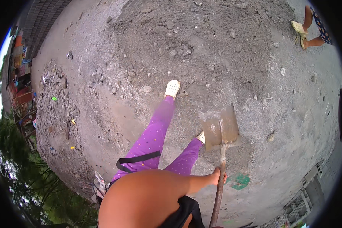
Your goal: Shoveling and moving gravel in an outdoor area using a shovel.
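Note:
A shovel (226,129) with a flat, squarish, dirt-smeared metal blade hangs at the right of my legs. Its worn wooden handle (218,201) runs down to the lower edge of the view. My left arm reaches across my body, and my left hand (217,176) is closed round the handle a little below the blade. No load shows on the blade. My right hand is not visible; the handle's far end is cut off at the lower edge. One of my pale clogs (172,88) stands forward, while the shovel blade partly covers the other clog (201,137).
Loose grey gravel and sand (201,45) spread ahead of my feet. Another person's legs in pale clogs (303,32) are at the upper right. A rubble heap (57,110) with bits of litter lies left. A green patch (240,181) marks the ground beside the handle.

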The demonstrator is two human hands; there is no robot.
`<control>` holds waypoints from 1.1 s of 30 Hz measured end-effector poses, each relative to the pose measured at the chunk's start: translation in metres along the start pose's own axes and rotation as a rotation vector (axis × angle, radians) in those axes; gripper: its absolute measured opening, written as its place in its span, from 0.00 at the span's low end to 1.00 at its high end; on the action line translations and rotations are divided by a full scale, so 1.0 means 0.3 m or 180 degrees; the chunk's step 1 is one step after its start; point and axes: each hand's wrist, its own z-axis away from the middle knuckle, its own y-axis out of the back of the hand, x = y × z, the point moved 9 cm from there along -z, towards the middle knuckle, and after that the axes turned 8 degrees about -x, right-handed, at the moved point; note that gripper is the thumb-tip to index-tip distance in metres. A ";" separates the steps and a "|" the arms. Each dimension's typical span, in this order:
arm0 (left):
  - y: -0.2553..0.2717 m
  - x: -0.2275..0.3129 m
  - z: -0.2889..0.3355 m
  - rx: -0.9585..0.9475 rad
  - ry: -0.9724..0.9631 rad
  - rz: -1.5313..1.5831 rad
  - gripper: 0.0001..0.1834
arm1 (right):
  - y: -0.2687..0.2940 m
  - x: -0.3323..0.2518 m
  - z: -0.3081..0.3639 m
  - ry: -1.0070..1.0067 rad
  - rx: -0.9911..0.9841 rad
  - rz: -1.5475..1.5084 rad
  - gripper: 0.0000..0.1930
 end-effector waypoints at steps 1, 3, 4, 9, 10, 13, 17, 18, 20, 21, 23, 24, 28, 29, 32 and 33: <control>-0.002 0.023 -0.002 0.0046 0.0178 -0.0089 0.26 | -0.101 -0.003 0.000 -0.0014 0.0084 0.0060 0.24; -0.023 0.171 0.016 0.0154 0.0249 0.0117 0.27 | -0.303 -0.007 0.000 -0.0041 0.0226 0.0134 0.24; -0.032 0.269 0.027 0.0246 0.0261 0.0252 0.28 | -0.421 -0.015 -0.009 -0.0045 0.0260 0.0153 0.23; -0.221 1.850 0.257 0.0458 -0.1203 0.0745 0.27 | -1.260 0.033 -0.152 -0.0359 -0.0162 0.0111 0.22; -0.262 2.007 0.314 0.0824 -0.1112 0.0023 0.27 | -1.429 0.088 -0.134 -0.0316 -0.0324 0.0087 0.21; -0.329 2.108 0.330 0.0030 -0.1410 0.0297 0.24 | -1.542 0.023 -0.081 0.0043 -0.0426 0.0075 0.23; -0.290 2.107 0.376 0.0154 -0.1296 0.0080 0.23 | -1.531 0.115 -0.025 0.0083 -0.0226 -0.0088 0.22; -0.273 2.099 0.390 0.0253 -0.1500 0.0056 0.22 | -1.501 0.150 -0.033 0.0123 -0.0266 -0.0147 0.22; -0.253 2.083 0.392 0.0358 -0.1689 -0.0062 0.22 | -1.429 0.258 -0.081 0.0139 -0.0139 -0.0386 0.22; -0.240 2.091 0.400 0.0410 -0.1769 -0.0164 0.22 | -1.413 0.314 -0.096 0.0138 -0.0043 -0.0535 0.23; -0.221 2.114 0.405 0.0232 -0.1685 -0.0245 0.19 | -1.407 0.418 -0.134 0.0403 -0.0599 -0.0712 0.23; -0.220 2.100 0.403 0.0058 -0.1755 -0.0323 0.17 | -1.366 0.477 -0.167 0.0456 -0.0509 -0.0823 0.23; -0.092 2.016 0.466 0.0633 -0.2138 -0.0964 0.16 | -1.224 0.834 -0.356 -0.0194 -0.0438 -0.1256 0.23; -0.057 2.001 0.484 0.0780 -0.2275 -0.1047 0.17 | -1.187 0.961 -0.405 -0.0370 -0.0428 -0.1383 0.23; 0.070 1.909 0.569 0.1321 -0.2572 -0.1486 0.20 | -1.101 1.313 -0.400 -0.0900 -0.0160 -0.1682 0.24; 0.096 1.835 0.549 0.1358 -0.2547 -0.1638 0.20 | -1.042 1.447 -0.399 -0.0974 -0.0020 -0.1718 0.24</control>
